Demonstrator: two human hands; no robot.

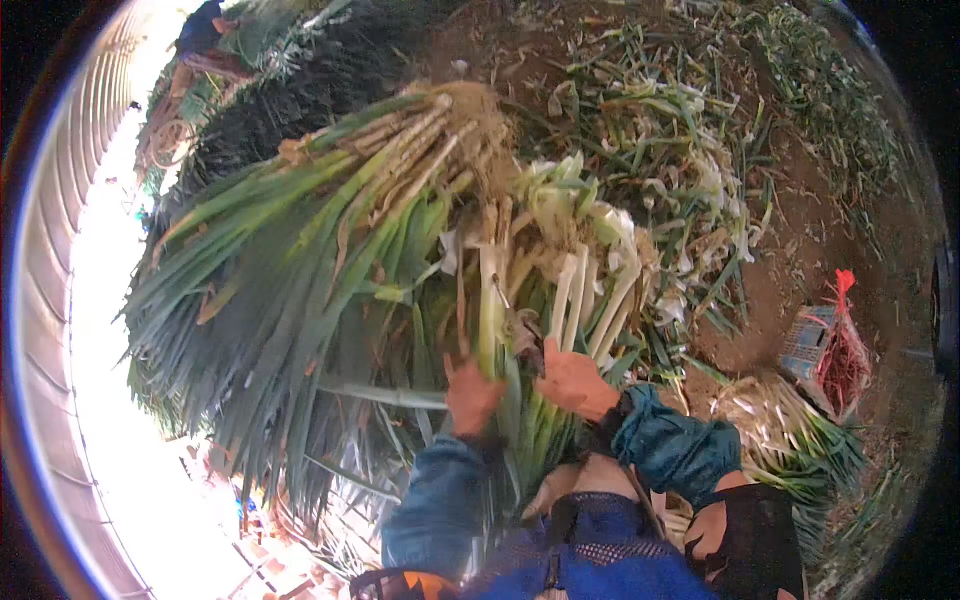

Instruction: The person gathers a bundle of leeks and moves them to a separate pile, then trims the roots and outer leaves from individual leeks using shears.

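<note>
The stalk [488, 310] stood nearly upright in the view, between the large leafy heap [300, 250] on the left and a cluster of pale stems [590, 290] on the right, its lower part reaching the left hand [473, 396]. It was thick and smooth-looking, whitish near the top and turning yellow-green lower down, with a dry brown strip hanging beside it. The left hand's fingers were bent around its lower part, though blur hid their exact hold. The right hand [580, 385] was just beside, near the foot of the pale stems, its thumb pointing up next to a slim dark object [533, 352]; whether the fingers gripped that object could not be told. The heap had long, flat, deep green leaves fanning down and left, some with tan, withered streaks, while its stems ended above in a tangle of straw-brown roots. The cluster was creamy white, with soil-stained roots and peeling layers. Beyond it, loose green and white scraps [690, 135] littered the brown ground [735, 345]. To the right, a smaller bunch [790, 430] with white stems and green tops lay near red netting [845, 365] and a grey-blue crate [804, 342].
</note>
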